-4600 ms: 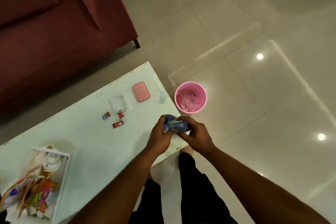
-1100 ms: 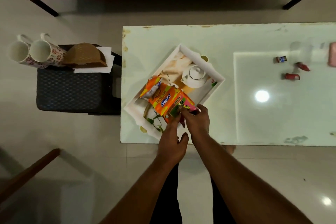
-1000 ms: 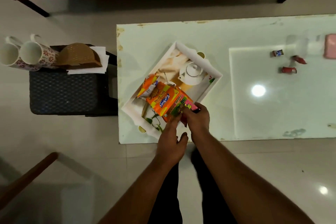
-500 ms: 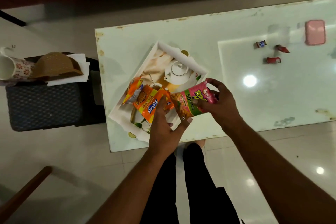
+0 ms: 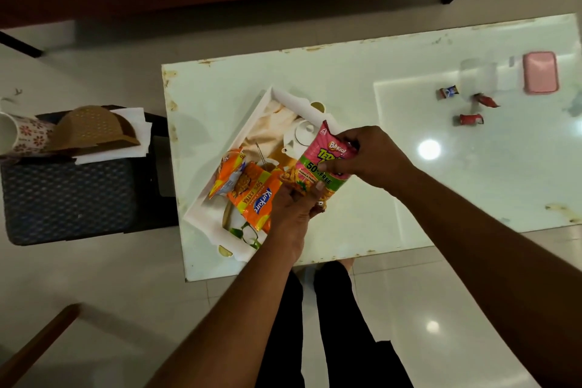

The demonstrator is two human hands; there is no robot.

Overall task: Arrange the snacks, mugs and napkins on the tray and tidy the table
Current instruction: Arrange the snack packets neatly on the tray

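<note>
Nearest to the person, the left hand (image 5: 291, 208) grips the lower end of a pink snack packet (image 5: 321, 167), fingers closed on it. The right hand (image 5: 371, 156) pinches the upper end of the same packet, so both hands are clamped on it and hold it over the near right rim of the white tray (image 5: 220, 198). The tray lies at an angle near the left near corner of the pale desk (image 5: 378, 198). Inside the tray, an orange snack packet (image 5: 253, 197) lies just beside the left hand, and a smaller orange packet (image 5: 228, 175) touches it on the left. Beyond them, in the tray, is a white teapot (image 5: 300, 135), partly hidden by the pink packet. Towards the far right corner of the desk lie three small sweet wrappers (image 5: 469, 119), and just beyond them a pink case (image 5: 541, 72). To the left of the desk, apart from it, a dark stool (image 5: 69, 198) carries a flowered mug (image 5: 23, 137) lying on its side, a brown napkin holder (image 5: 91, 129) and white napkins (image 5: 132, 135).
</note>
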